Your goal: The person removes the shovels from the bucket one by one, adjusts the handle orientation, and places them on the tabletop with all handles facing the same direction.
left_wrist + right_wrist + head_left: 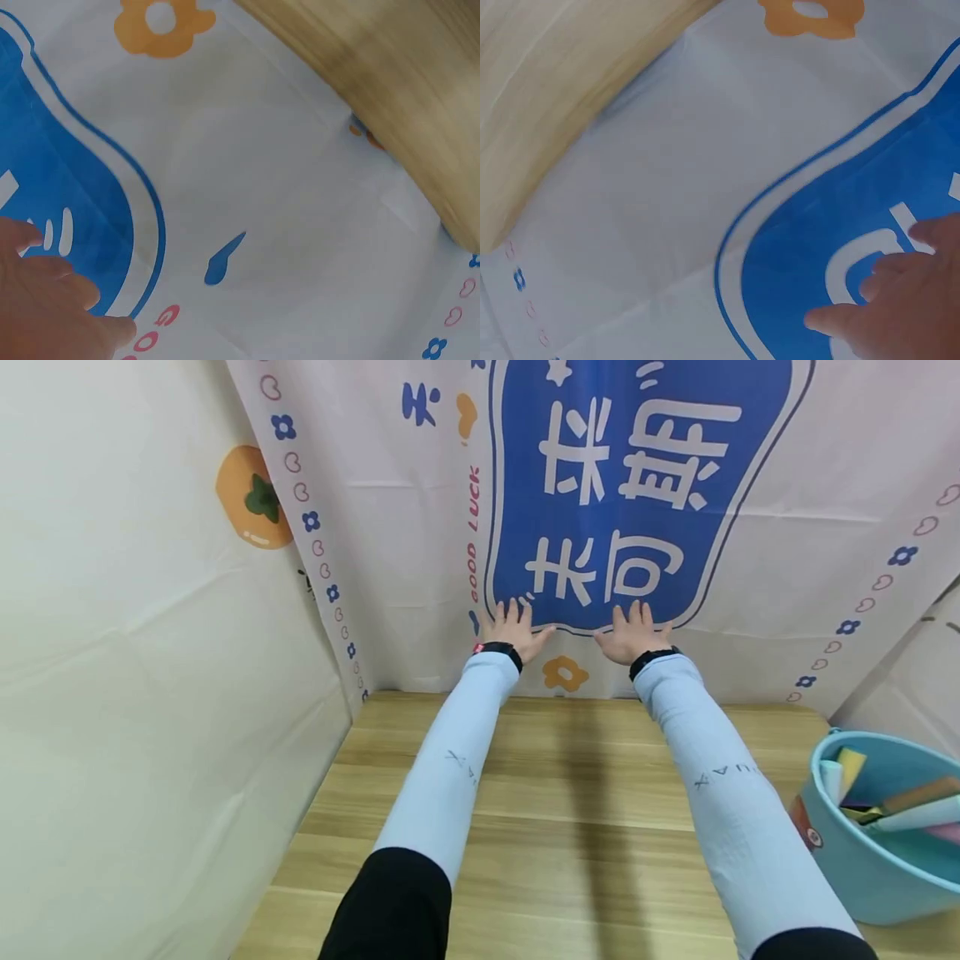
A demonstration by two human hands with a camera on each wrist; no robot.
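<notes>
Both arms reach forward over a wooden table (540, 827) in light blue sleeves. My left hand (513, 631), fingers spread and holding nothing, overlaps the lower left corner of a blue printed panel on a white cloth (405, 560). To its right, my right hand (636, 633) is spread the same way over the panel's lower edge. An orange printed flower (566, 673) shows between the two wrists. In the left wrist view, my left hand (56, 307) enters at the lower left; in the right wrist view, my right hand (900, 292) is at the lower right, over the blue print.
A light blue bucket (862, 860) with paper-like rolls and other coloured items stands at the table's right side. Pale cloth (150, 693) with a printed orange fruit hangs along the left. The white cloth rises behind the table's far edge.
</notes>
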